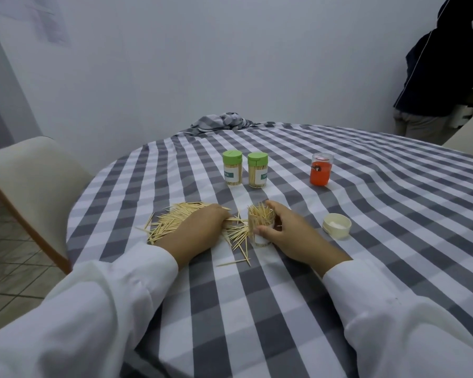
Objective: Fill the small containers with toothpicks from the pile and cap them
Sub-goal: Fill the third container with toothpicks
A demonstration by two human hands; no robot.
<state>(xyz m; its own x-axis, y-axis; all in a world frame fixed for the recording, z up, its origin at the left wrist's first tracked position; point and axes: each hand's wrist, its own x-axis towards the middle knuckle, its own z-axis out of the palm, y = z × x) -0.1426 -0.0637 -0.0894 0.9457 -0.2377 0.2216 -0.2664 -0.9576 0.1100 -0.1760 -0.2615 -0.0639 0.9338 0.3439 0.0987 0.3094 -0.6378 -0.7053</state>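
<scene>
We count two green-capped toothpick containers (232,168) (257,169) standing side by side at 12 o'clock from our hands, both visibly full and closed; we judge these done. A red container with a clear lid (321,169) stands at 1 o'clock, well apart from them; we cannot tell what it holds or whether it belongs to the task.

The container in work, an open clear container (260,224), stands upright on the table (366,268) near its centre. Toothpicks stick up out of its mouth at uneven heights, so we judge it close to full but not yet settled. Our right hand (287,230) grasps it, thumb on the near side and fingers curled round the far side. Its likely cap, a white cap (337,226), lies mouth-up at 3 o'clock of the container, near but not touching.

Our left hand (200,227) rests palm-down on the toothpick pile (172,221) at 9 o'clock of the container, fingers bent into the sticks; whether it is pinching any we cannot tell. A good heap is left, with loose toothpicks scattered toward 6 o'clock.

Left to do, in our estimate: top up and level this container, then cap it. We see no further empty containers.
</scene>
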